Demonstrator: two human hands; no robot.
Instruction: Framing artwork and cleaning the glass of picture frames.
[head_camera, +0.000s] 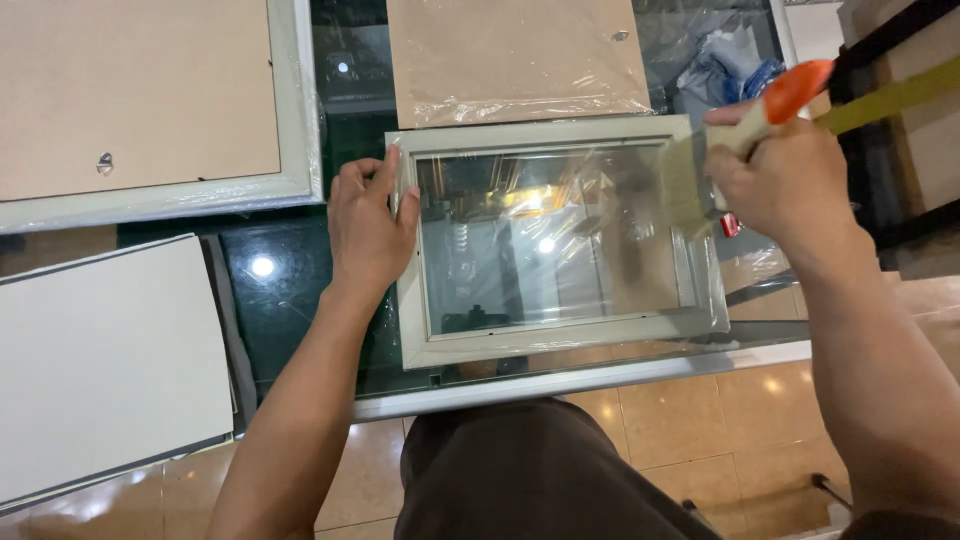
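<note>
Left hand (368, 225) grip clasps left edge of pale picture frame (548, 235) lying flat on glass table (590, 378). Right hand (785, 180) grip clenched on orange-handled brush (745, 125), bristles over frame's right side. Frame likely light, stiff; glass fragile, plastic wrap slippery: hold by edges.

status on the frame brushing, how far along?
Done: backing board is out, lying above the frame. In hand: left hand steadies the frame by its left edge; right hand holds a brush over the right side of the glass. Left: glass not yet covered, board not refitted.
</note>
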